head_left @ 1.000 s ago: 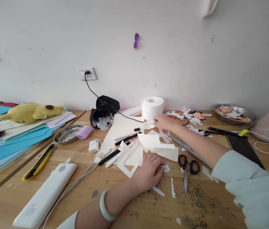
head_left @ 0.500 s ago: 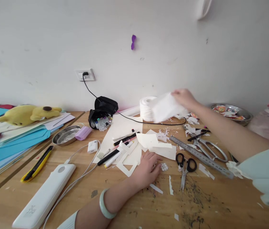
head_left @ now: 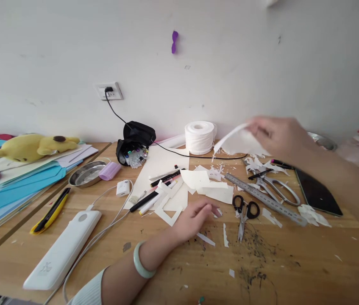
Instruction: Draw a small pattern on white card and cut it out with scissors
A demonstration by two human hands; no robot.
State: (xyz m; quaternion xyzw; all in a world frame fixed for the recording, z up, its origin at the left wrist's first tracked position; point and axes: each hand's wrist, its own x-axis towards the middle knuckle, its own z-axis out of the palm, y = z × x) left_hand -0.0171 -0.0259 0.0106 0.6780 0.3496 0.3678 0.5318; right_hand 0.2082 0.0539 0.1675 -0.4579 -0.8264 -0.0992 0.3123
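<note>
My right hand (head_left: pixel 271 133) is raised over the back right of the table, its fingers closed on a white tissue (head_left: pixel 243 142) that hangs down to the left. The tissue is clear of the white tissue roll (head_left: pixel 199 137) standing by the wall. My left hand (head_left: pixel 195 218), with a pale green bangle on its wrist, lies low over the table. Its fingers are drawn together, their tips at a small paper cutout (head_left: pixel 218 213) that looks slightly tilted and is partly covered. To its right lie black-handled scissors (head_left: pixel 242 214).
Paper scraps (head_left: pixel 215 192), markers (head_left: pixel 149 202), a metal ruler (head_left: pixel 266 199) and larger scissors (head_left: pixel 281 190) lie around the hands. A dark phone-like slab (head_left: pixel 319 192) is at right. On the left are a white power bank (head_left: pixel 65 250), a yellow cutter (head_left: pixel 50 212) and a steel dish (head_left: pixel 87 173).
My right hand has pulled the tissue away from the roll, rightward and nearer me. My left hand's fingers, spread before, have come together at the small cutout.
</note>
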